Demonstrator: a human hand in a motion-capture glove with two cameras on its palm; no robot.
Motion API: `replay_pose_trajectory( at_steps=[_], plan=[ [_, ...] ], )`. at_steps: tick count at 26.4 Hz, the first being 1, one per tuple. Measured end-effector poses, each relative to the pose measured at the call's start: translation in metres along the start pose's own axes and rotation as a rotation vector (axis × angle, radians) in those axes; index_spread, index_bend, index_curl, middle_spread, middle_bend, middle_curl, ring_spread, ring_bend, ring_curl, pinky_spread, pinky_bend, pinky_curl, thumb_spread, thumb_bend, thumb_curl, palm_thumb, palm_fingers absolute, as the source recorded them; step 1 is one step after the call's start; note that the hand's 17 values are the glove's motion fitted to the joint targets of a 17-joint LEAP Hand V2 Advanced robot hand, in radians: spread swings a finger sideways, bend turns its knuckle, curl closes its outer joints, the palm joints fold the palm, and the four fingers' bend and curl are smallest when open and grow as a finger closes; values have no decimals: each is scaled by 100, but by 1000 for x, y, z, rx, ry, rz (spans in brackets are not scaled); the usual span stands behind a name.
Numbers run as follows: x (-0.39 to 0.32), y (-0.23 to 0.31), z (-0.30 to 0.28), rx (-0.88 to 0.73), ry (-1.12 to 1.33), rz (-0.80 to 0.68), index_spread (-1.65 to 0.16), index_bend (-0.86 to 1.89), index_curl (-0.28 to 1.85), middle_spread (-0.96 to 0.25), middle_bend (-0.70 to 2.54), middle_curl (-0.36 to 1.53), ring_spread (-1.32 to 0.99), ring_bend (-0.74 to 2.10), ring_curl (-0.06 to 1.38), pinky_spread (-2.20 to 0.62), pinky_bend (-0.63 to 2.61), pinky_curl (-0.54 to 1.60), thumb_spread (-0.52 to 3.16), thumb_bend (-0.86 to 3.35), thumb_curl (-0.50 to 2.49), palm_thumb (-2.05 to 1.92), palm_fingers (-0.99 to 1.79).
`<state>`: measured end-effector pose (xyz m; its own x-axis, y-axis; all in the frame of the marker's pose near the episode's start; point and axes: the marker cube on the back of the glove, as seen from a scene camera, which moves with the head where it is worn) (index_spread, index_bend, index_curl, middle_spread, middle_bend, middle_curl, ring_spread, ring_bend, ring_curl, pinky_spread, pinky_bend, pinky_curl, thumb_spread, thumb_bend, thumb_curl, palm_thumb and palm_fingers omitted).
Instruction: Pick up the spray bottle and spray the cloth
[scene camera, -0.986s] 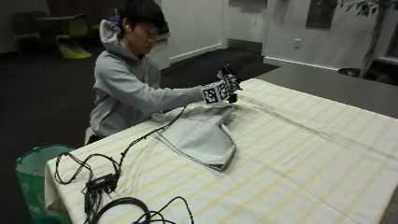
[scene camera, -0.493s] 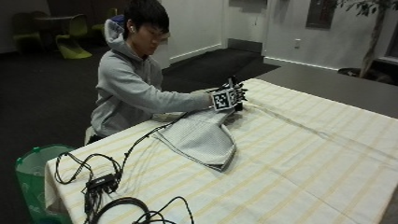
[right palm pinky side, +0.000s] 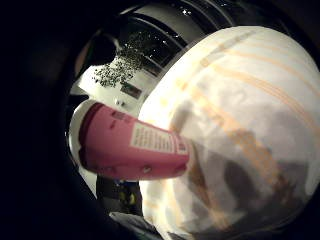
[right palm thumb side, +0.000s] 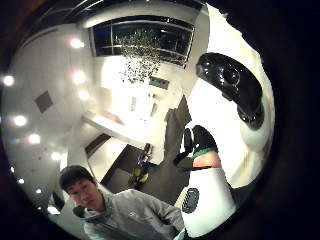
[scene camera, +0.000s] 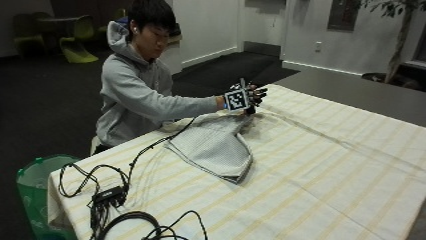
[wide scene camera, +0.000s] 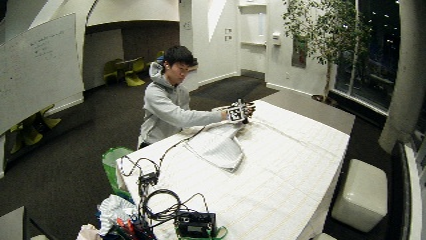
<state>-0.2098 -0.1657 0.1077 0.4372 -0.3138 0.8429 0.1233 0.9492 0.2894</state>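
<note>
Sitting at the table's left edge, a person in a grey hoodie (scene camera: 133, 95) reaches the gloved right hand (scene camera: 247, 97) out over the striped yellow-and-white tablecloth (scene camera: 319, 170), just above centre in the outside view. From here I cannot tell whether those fingers are wrapped around anything, since the hand's back faces this way. The little-finger palm view is filled at lower left by a pink spray bottle (right palm pinky side: 132, 150) with a white label, lying close against that palm, with the tablecloth behind it. A grey cloth (scene camera: 213, 145) lies folded on the table just below the hand, left of centre. Black cables (scene camera: 110, 192) trail across the lower-left corner, and a green bin (scene camera: 36, 185) stands beside the table there.
</note>
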Motion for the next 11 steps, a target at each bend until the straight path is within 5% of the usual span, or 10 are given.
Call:
replay_pose_trajectory(
  at_steps=[6, 11],
  plan=[
    [-29, 38, -16, -163, -67, -37, -31, 6, 31, -6, 25, 40, -7, 41, 37, 4, 54, 42, 69, -6, 64, 86, 22],
    [-52, 43, -22, -104, -89, -90, -32, 11, 28, -5, 25, 39, -6, 39, 34, 10, 51, 39, 76, -5, 60, 83, 21]
  ],
)
